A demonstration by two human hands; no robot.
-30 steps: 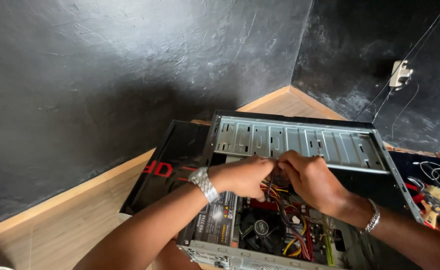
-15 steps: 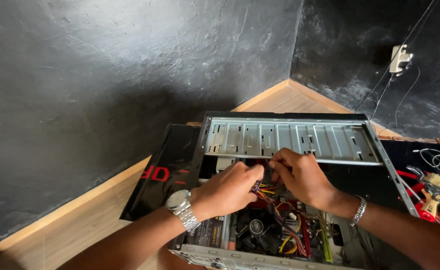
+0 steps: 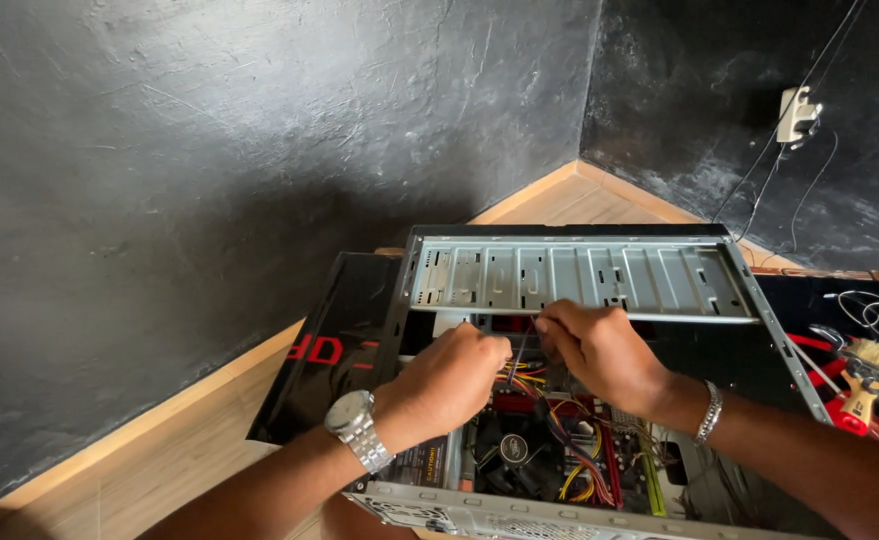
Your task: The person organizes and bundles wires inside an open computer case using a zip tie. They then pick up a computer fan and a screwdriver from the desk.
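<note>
An open computer case (image 3: 579, 275) lies on its side on a black mat, its grey metal drive cage facing up. Both my hands reach into it below the cage. My left hand (image 3: 449, 380), with a silver watch on the wrist, is closed over a bundle of coloured wires (image 3: 519, 378). My right hand (image 3: 599, 350), with a silver bracelet, pinches the same wires from the right. Under the hands I see the red motherboard (image 3: 609, 465) and a black cooler fan (image 3: 509, 450).
A black mat with red print (image 3: 334, 345) lies under the case on a wooden table. At the right edge lie a brush (image 3: 874, 365), red tools and coiled cables (image 3: 874, 315). Black walls meet in a corner behind; a white wall socket (image 3: 797, 112) has wires hanging down.
The view has shifted a little. Both hands have stayed in the case at the wires, my left hand drawn slightly down and left; the case has not moved.
</note>
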